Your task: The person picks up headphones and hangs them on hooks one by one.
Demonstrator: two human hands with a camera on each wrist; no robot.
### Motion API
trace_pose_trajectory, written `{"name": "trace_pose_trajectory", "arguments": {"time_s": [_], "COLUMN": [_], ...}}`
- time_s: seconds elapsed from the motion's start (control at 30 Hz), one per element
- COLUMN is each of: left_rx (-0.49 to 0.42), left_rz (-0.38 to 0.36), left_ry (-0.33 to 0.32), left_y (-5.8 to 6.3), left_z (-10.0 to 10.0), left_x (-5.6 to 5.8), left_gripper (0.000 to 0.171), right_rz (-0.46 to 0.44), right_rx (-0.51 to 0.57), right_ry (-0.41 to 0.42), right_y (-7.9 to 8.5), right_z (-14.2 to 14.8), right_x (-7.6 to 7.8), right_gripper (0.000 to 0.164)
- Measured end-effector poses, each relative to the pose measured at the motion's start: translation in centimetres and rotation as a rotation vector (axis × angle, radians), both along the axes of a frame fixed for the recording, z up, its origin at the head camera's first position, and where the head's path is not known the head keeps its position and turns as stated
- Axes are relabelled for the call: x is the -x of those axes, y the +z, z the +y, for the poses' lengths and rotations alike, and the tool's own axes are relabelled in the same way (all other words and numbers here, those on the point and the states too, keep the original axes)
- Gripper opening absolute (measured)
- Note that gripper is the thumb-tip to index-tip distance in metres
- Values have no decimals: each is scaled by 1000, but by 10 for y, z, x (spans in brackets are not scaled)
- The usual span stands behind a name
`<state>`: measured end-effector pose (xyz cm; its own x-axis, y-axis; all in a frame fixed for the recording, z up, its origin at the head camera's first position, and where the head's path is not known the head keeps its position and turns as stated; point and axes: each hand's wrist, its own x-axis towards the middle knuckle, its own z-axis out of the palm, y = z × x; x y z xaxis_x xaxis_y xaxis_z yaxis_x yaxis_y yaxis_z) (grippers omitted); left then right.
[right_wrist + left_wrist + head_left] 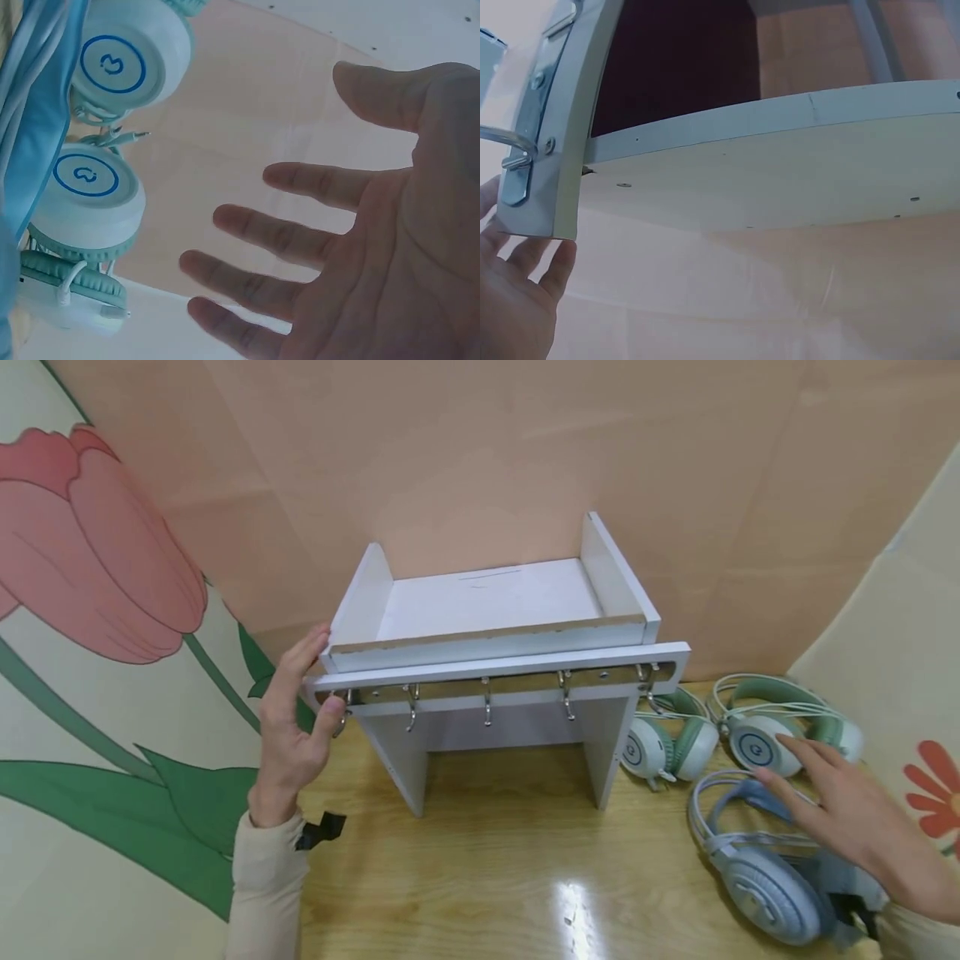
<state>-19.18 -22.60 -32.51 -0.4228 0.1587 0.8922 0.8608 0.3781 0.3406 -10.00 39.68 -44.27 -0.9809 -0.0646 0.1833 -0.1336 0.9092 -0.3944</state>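
The shelf [487,602] looked smooth, hooks [487,700] on its front shiny metal, the table [465,860] beneath it glossy wood.

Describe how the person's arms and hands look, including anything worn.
Pale beige sleeves run down to the wrists. The left hand and right hand are bare, with no gloves showing. A black strip juts out by the left cuff.

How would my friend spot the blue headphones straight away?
Start at the white shelf on the wooden table. To its right, the blue headphones lie closest to the camera. Only they are blue; the other two pairs are white and green.
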Motion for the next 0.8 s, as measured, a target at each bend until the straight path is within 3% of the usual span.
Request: {"name": "trace_pose_trajectory", "arguments": {"time_s": [0.47, 0.63, 0.8], "left_rx": [-38, -81, -127], "left_rz": [123, 105, 48], "left_ry": [-43, -90, -147], "left_y": [10, 11, 12], "left_z": [8, 6, 3], "left_x": [8, 13, 16], "left_gripper": [50, 30, 21], "right_rz": [-145, -191, -288], "right_rx": [-55, -76, -90], "right_ry": [-38, -32, -42], "right_y": [-2, -11, -21], "right_z": [31, 44, 59], "right_x": [-15, -19, -21], "right_gripper": [78, 76, 75]}}
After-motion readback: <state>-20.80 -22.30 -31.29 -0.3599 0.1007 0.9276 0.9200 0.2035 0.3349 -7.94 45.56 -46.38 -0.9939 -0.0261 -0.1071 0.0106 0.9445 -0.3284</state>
